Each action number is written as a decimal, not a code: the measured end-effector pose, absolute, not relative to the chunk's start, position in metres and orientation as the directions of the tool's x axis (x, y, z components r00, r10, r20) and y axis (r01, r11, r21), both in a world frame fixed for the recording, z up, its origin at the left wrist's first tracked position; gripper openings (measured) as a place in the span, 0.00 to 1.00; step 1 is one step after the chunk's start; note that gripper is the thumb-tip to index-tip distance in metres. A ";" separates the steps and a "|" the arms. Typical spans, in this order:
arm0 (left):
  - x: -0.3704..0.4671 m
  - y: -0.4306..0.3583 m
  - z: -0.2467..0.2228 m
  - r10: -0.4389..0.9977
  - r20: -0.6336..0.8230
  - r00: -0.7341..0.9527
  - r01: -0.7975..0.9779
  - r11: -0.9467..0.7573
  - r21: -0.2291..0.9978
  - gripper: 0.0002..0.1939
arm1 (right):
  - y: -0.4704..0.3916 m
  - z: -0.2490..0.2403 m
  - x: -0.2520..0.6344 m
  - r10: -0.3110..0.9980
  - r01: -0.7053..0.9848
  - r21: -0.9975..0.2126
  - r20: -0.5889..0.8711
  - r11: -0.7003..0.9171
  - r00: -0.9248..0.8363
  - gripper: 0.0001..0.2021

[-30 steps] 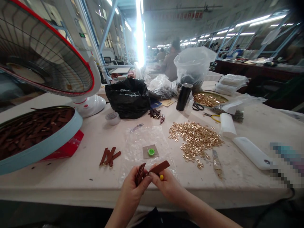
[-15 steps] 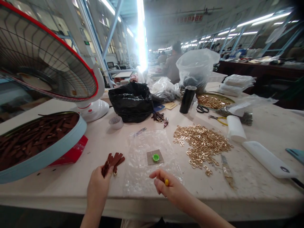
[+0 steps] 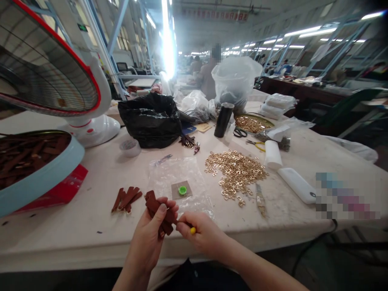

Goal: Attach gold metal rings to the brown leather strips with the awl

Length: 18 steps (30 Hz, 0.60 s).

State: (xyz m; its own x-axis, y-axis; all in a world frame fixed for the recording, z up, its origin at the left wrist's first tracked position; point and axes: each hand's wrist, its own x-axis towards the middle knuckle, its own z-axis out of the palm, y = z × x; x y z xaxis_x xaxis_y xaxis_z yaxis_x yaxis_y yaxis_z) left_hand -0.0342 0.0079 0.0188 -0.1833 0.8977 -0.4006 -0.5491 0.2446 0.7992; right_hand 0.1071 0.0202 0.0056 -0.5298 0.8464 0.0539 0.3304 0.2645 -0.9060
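Observation:
My left hand [image 3: 150, 234] is closed round a small bunch of brown leather strips [image 3: 162, 212], its thumb pressed across them. Close beside it, my right hand [image 3: 206, 234] is closed with a thin yellow-ended tool [image 3: 192, 230] tucked in the fingers; most of the tool is hidden. The right fingertips meet the edge of the bunch, and whether they pinch a strip I cannot tell. More brown strips [image 3: 125, 199] lie in a loose pile to the left. Beyond the hands, a small green round cap [image 3: 182, 190] sits on a grey-brown square [image 3: 175, 191] over a clear plastic sheet [image 3: 160, 173].
Gold metal rings [image 3: 236, 171] are heaped to the right, near a brush-like tool [image 3: 260, 202] and a white power bank-like block [image 3: 295, 184]. At left stand a blue-rimmed tray [image 3: 69, 163] of brown strips and a fan [image 3: 93, 129]. A black bag [image 3: 148, 121] stands behind.
My left hand has moved right, away from the strips on the table, with a bunch in it. My right hand has come up against that bunch. The head view has turned right.

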 end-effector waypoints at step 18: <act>-0.011 0.007 0.004 0.800 -0.600 -0.010 -0.594 0.478 0.647 0.13 | 0.020 -0.006 0.141 0.756 0.677 -0.338 0.262 0.654 -0.600 0.09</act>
State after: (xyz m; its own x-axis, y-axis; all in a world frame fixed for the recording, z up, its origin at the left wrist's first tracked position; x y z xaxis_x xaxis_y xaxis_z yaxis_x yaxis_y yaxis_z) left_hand -0.0106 0.0072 0.0035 -0.0098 0.7999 -0.6001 -0.5940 0.4781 0.6469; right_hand 0.1407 0.0198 -0.0063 -0.6000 0.7560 0.2617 0.6769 0.6540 -0.3377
